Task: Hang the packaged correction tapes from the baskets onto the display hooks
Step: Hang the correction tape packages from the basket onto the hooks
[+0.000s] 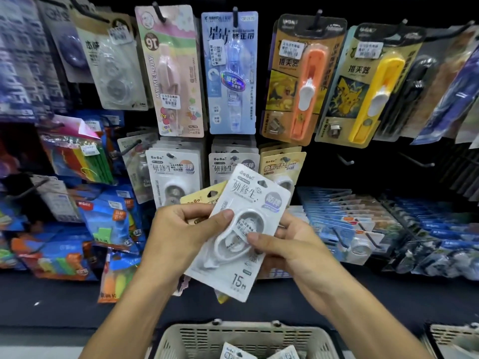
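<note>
Both my hands hold white correction tape pack [248,224], tilted, near matching hung stack [234,164]. Left hand [181,229] also pinches tan pack [204,198] behind; right hand [282,244] grips blister. Straighten card, align hang hole with hook tip. Basket [246,335] below, more packs inside.

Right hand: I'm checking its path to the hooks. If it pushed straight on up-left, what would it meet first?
Probably the white packs hanging behind the white correction tape pack the right hand holds; depth is unclear.
</note>
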`<action>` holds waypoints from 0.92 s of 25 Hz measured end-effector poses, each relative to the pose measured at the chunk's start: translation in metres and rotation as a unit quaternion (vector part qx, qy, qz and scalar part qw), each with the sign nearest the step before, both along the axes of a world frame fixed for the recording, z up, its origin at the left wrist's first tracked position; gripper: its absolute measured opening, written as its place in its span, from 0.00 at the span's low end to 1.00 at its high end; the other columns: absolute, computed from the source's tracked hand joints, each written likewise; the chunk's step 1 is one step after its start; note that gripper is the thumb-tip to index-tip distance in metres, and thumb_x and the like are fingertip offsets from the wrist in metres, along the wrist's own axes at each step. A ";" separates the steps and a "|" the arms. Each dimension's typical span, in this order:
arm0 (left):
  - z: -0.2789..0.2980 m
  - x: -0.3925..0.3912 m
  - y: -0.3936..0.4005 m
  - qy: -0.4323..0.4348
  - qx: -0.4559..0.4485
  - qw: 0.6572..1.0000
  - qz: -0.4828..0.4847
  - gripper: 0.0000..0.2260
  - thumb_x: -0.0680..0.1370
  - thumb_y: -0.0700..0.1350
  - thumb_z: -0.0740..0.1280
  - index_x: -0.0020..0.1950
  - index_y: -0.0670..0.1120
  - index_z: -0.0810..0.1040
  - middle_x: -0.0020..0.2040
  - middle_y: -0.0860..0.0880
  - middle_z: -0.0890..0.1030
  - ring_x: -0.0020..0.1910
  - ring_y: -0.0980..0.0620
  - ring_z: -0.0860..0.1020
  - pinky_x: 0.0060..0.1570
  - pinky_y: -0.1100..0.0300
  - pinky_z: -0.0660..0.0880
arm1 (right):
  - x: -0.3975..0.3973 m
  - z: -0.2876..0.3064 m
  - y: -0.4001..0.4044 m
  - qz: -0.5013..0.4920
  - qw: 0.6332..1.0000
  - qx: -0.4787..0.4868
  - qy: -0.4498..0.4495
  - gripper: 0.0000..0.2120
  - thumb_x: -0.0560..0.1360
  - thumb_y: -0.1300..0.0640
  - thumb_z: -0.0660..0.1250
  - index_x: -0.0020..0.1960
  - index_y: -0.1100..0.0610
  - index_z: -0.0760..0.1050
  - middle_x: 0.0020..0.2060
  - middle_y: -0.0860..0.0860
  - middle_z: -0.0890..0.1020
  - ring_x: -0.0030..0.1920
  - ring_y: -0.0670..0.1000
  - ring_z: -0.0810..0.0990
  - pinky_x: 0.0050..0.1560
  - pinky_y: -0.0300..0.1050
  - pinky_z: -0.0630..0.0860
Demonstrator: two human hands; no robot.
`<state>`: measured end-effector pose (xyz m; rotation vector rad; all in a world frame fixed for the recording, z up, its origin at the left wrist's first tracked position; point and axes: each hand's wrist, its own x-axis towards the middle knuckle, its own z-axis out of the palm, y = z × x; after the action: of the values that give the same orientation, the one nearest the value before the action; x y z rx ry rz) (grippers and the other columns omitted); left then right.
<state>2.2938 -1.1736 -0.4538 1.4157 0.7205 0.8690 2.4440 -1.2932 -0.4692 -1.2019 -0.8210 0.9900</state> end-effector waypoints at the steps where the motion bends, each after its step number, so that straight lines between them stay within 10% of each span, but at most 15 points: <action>1: 0.000 -0.003 0.003 0.011 0.023 0.999 0.026 0.11 0.61 0.51 0.81 0.42 0.54 0.89 0.41 0.49 0.89 0.39 0.50 0.88 0.35 0.58 0.83 | -0.001 0.000 0.004 -0.016 1.000 0.009 -0.002 0.23 0.69 0.59 0.75 0.63 0.56 0.77 0.52 0.55 0.87 0.47 0.54 0.87 0.36 0.41 0.81; 6: 0.002 -0.028 0.027 0.012 0.142 0.966 0.216 0.11 0.72 0.45 0.79 0.43 0.63 0.86 0.46 0.69 0.85 0.49 0.72 0.81 0.52 0.62 0.76 | 0.006 0.009 0.025 -0.051 0.986 0.063 -0.146 0.21 0.81 0.62 0.66 0.70 0.44 0.72 0.60 0.42 0.84 0.60 0.45 0.83 0.58 0.43 0.81; 9: 0.005 -0.039 0.036 -0.035 0.152 0.952 0.265 0.11 0.73 0.45 0.78 0.45 0.63 0.86 0.49 0.67 0.85 0.52 0.67 0.82 0.56 0.57 0.79 | 0.001 0.007 0.041 -0.128 0.970 0.070 -0.193 0.20 0.81 0.59 0.66 0.70 0.44 0.71 0.60 0.40 0.83 0.61 0.42 0.81 0.65 0.52 0.78; 12: 0.006 -0.041 0.036 -0.054 0.140 0.953 0.265 0.08 0.70 0.48 0.77 0.46 0.61 0.86 0.49 0.63 0.86 0.56 0.55 0.84 0.60 0.44 0.80 | -0.002 -0.002 0.053 -0.183 0.964 0.060 -0.184 0.20 0.80 0.51 0.69 0.68 0.40 0.67 0.64 0.45 0.80 0.64 0.48 0.79 0.65 0.57 0.76; 17: 0.006 -0.040 0.034 -0.042 0.144 0.959 0.240 0.11 0.73 0.43 0.77 0.47 0.60 0.86 0.50 0.65 0.85 0.56 0.58 0.83 0.62 0.44 0.79 | -0.001 -0.007 0.066 -0.212 0.945 0.024 -0.249 0.10 0.77 0.48 0.71 0.55 0.40 0.72 0.54 0.36 0.77 0.55 0.39 0.76 0.50 0.39 0.72; 21: 0.007 -0.039 0.032 -0.063 0.175 0.945 0.269 0.08 0.72 0.46 0.75 0.46 0.60 0.86 0.50 0.65 0.85 0.53 0.65 0.82 0.60 0.49 0.80 | 0.012 -0.011 0.066 -0.114 0.951 -0.046 -0.285 0.27 0.79 0.57 0.69 0.71 0.34 0.66 0.43 0.33 0.69 0.37 0.36 0.67 0.40 0.34 0.67; 23: 0.007 -0.040 0.036 -0.086 0.164 0.947 0.264 0.08 0.71 0.47 0.75 0.46 0.60 0.86 0.49 0.63 0.86 0.54 0.59 0.83 0.60 0.45 0.80 | 0.012 -0.011 0.063 -0.047 0.953 -0.074 -0.292 0.34 0.80 0.55 0.68 0.78 0.34 0.57 0.54 0.33 0.71 0.52 0.35 0.70 0.52 0.36 0.69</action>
<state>2.2541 -1.1381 -0.4469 1.4312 0.8649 1.5710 2.4558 -1.2300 -0.4807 -1.6853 -1.1480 0.6240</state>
